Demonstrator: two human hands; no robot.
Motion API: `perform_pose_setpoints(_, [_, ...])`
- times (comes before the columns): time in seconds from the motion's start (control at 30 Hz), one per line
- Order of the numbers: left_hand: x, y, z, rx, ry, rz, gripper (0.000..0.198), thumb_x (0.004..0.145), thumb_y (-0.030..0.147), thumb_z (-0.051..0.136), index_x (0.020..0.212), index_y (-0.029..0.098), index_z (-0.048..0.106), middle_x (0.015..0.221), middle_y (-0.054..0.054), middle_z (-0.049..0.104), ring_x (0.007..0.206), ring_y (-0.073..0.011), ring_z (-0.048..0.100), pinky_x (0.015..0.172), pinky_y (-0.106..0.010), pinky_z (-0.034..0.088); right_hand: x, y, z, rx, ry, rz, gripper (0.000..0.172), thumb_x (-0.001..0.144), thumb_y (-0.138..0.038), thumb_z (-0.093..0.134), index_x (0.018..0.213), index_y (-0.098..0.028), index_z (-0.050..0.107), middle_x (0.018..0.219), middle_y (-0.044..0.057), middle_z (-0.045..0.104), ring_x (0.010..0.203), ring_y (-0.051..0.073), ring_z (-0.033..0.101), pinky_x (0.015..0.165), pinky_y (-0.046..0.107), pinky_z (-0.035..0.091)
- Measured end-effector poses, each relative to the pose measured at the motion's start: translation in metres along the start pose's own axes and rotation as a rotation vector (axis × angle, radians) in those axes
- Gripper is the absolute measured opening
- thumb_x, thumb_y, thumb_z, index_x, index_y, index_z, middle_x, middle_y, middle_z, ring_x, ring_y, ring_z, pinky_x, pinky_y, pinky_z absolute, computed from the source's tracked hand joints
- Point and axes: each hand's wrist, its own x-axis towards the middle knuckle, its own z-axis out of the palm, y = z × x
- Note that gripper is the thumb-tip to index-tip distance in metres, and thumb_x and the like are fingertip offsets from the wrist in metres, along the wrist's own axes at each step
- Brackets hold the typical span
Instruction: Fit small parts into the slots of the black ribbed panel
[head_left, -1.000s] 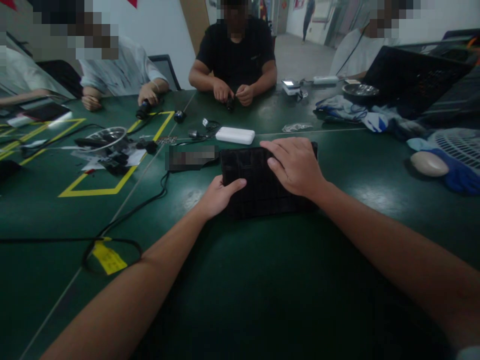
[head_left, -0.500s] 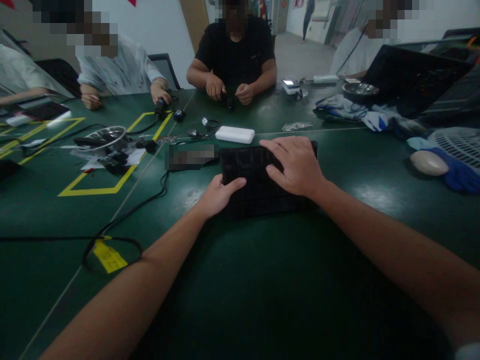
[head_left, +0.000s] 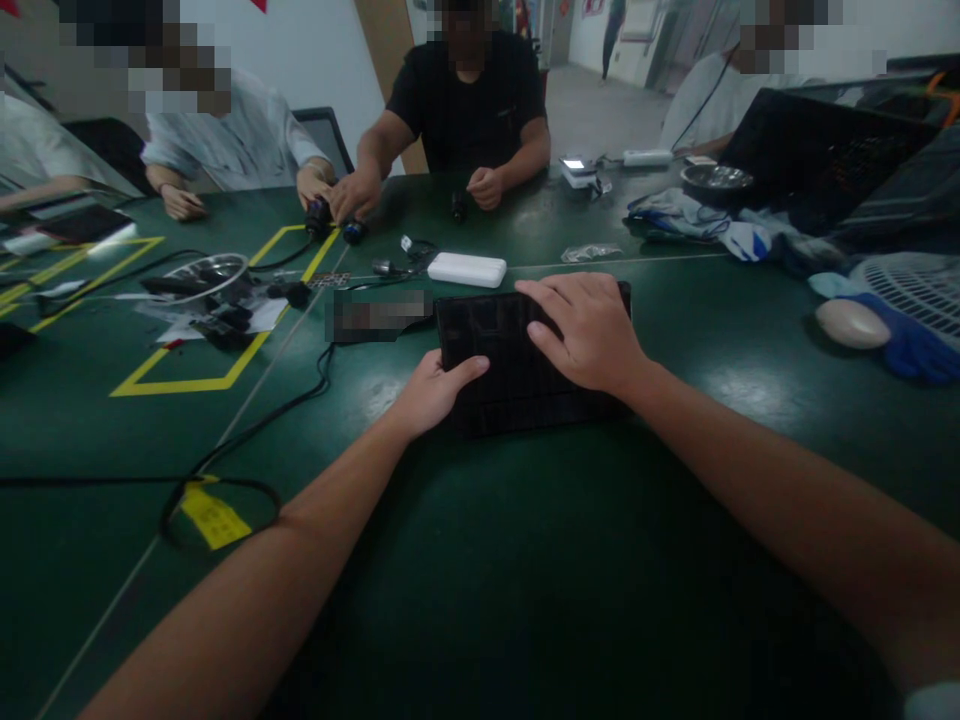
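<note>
A flat black rectangular case (head_left: pixel 499 385), tablet-sized and with a faintly lined surface, lies in front of me on the green table. My left hand (head_left: pixel 439 393) grips its left edge, thumb on top and the other fingers hidden at the side or beneath. Across its upper right part rests my right hand (head_left: pixel 589 330), fingers stretched toward the left and thumb apart from them. This hand covers much of the case's right side. Just beyond the case sits a white power-bank-like block (head_left: pixel 466 270). A dark strap-like item (head_left: pixel 379 318), partly blurred out, lies to its left.
Black cable with a yellow tag (head_left: pixel 216 515) loops near my left forearm. At left stands a metal bowl (head_left: pixel 206 278) of dark parts, by yellow tape. Gloves (head_left: pixel 697 225), a beige oval object (head_left: pixel 853 323) and a white basket (head_left: pixel 911 285) lie right. Several people sit opposite.
The person in black opposite has reached an arm leftward to a small dark part near the neighbour's hand. My hands and the black case stay as they were; the view shifts slightly.
</note>
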Motion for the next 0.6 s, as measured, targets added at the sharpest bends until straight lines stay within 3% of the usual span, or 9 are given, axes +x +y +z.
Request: perform_pose_setpoints(0.6, [0.0013, -0.0006, -0.0001, 0.001, 0.001, -0.013, 0.047, 0.076, 0.051, 0.081, 0.106, 0.015, 0.074, 0.108, -0.011, 0.078, 0.103, -0.0320, 0.072, 0.094, -0.045, 0.056, 0.0002, 0.0002, -0.0012, 0.020, -0.002, 0.000, 0.052, 0.104, -0.044, 0.034, 0.145, -0.020, 0.055, 0.130, 0.011, 0.066, 0.116, 0.031, 0.056, 0.100, 0.046, 0.034])
